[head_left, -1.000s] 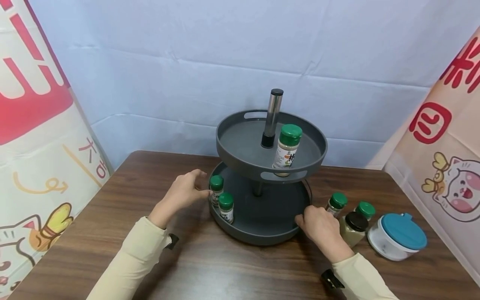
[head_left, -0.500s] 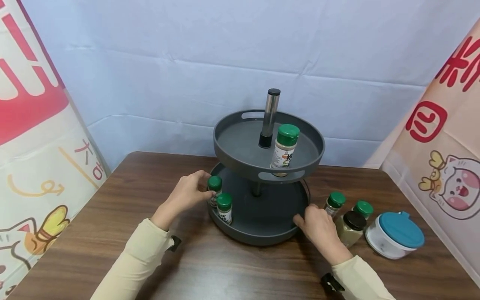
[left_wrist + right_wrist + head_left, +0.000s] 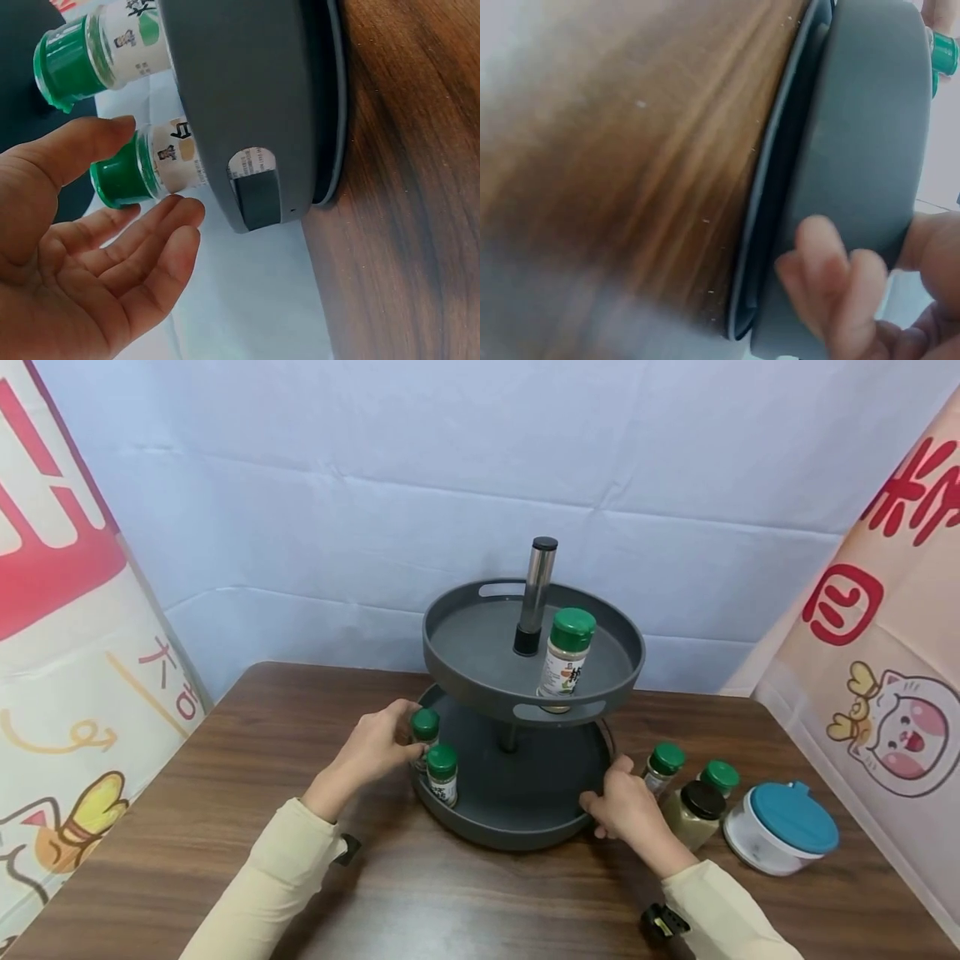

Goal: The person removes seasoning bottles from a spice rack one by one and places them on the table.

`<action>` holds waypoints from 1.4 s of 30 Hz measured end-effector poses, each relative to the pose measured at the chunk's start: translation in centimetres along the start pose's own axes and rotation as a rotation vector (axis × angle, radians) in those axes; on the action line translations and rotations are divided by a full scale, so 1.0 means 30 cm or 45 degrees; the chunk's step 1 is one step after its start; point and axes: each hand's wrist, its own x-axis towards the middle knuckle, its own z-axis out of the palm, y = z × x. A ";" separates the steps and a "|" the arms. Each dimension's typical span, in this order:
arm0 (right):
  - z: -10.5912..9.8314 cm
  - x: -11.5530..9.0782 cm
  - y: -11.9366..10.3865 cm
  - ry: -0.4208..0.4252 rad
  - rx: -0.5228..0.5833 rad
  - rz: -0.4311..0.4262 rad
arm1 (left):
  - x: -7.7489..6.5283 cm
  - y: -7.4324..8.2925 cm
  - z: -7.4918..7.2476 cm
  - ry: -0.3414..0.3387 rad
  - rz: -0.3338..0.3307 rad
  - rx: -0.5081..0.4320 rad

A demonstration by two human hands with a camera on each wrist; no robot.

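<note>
A grey two-tier spice rack (image 3: pixel 517 835) with a metal post stands on the wooden table. Two green-capped spice jars stand at the left of its lower tray. My left hand (image 3: pixel 367 747) pinches the rear jar (image 3: pixel 120 176), thumb on one side of the cap, fingertips on the other. The other spice jar (image 3: pixel 442 772) stands just in front, near the thumb. My right hand (image 3: pixel 630 806) grips the lower tray's right rim; in the right wrist view its fingers (image 3: pixel 821 262) curl against the outer wall, with the thumb over the edge. A larger green-capped jar (image 3: pixel 566 652) stands on the upper tray.
Right of the rack stand two more green-capped jars (image 3: pixel 665 760) (image 3: pixel 718 775), a black-lidded jar (image 3: pixel 693 817) and a clear container with a blue lid (image 3: pixel 780 835). The upper tray overhangs the lower one. Pale cloth (image 3: pixel 300 527) hangs behind the table.
My left hand has closed in on the rear jar, its thumb now across the jar's side. My right hand's fingers have taken a firmer hold of the rim. The head view has shifted slightly.
</note>
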 end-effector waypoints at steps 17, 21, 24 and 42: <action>0.010 0.020 0.019 -0.011 0.200 0.067 | 0.015 0.005 0.024 0.100 -0.015 0.075; 0.012 0.022 0.018 -0.009 0.213 0.081 | 0.018 0.010 0.014 0.189 0.008 0.042; 0.012 0.022 0.016 -0.009 0.216 0.082 | 0.020 0.013 0.000 0.267 0.017 0.003; 0.008 0.022 0.011 -0.005 0.204 0.083 | 0.004 0.010 -0.071 0.349 -0.022 -0.047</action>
